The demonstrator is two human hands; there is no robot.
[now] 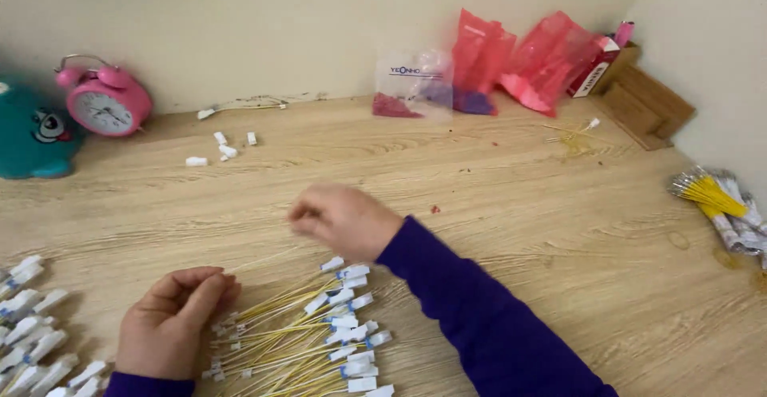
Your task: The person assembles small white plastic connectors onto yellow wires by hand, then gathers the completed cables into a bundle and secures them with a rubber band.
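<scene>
Thin yellow wires with white plastic connectors (pixel 319 333), light and floppy, at six o'clock: left hand (pixel 172 321) pinches one end, right hand (pixel 347 220) the other; best gripped at connectors.

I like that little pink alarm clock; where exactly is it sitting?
The pink alarm clock stands at the far left of the wooden table, against the wall, right beside a teal toy.

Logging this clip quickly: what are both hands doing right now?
Left hand: fingers curled, pinching one end of a thin yellow wire.
Right hand: closed, blurred, apparently gripping the wire's other end.
</scene>
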